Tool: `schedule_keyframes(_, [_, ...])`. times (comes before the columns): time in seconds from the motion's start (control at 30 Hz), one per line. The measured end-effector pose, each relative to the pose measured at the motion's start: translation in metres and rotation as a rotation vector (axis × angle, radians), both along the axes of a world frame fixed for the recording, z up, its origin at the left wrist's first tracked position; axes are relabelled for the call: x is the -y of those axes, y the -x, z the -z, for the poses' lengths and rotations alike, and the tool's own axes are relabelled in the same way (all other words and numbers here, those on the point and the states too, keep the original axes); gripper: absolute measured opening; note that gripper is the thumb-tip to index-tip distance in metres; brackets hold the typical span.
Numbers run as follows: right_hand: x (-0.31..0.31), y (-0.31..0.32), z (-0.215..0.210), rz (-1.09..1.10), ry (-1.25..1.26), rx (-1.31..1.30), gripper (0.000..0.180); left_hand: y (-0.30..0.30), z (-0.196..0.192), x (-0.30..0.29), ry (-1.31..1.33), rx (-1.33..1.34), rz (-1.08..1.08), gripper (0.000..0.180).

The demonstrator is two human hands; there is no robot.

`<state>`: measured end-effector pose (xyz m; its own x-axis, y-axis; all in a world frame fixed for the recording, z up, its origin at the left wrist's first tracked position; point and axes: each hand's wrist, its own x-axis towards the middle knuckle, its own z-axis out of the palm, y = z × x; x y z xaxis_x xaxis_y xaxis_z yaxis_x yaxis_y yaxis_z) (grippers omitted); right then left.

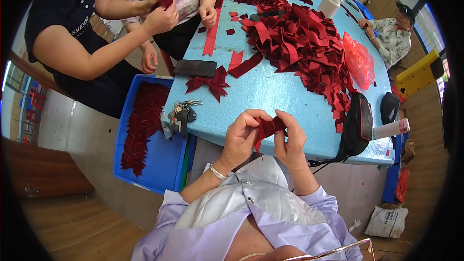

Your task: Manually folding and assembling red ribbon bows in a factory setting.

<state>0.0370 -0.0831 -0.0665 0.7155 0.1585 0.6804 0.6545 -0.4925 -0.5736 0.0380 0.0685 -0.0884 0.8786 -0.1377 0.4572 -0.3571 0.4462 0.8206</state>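
Note:
Between my two hands, just in front of the table's near edge, is a dark red ribbon bow (268,128). My left hand (241,135) pinches its left side, with one ribbon tail hanging down beside the fingers. On the bow's other side, the fingers and thumb of my right hand (291,140) are closed on it. A finished red bow (211,83) lies on the blue table (261,92), beside a black phone (195,68). A large heap of cut red ribbon pieces (304,43) covers the table's middle.
A blue bin (164,166) at the left holds rows of red bows (142,125). Keys (182,114) lie at the table corner. On the right are a black pouch (357,125), a tumbler (391,128) and a red plastic bag (357,60). Co-workers stand left and sit far right.

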Motion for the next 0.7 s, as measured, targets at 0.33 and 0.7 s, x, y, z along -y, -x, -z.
schedule_keyframes(0.33, [0.004, -0.008, 0.0, -0.069, 0.069, 0.01, 0.04, -0.005, -0.003, -0.006, -0.236, 0.143, -0.082, 0.026])
schedule_keyframes(0.7, [0.004, -0.01, 0.014, -0.04, -0.06, 0.241, 0.037, -0.001, -0.022, 0.001, -0.364, 0.205, -0.381, 0.026])
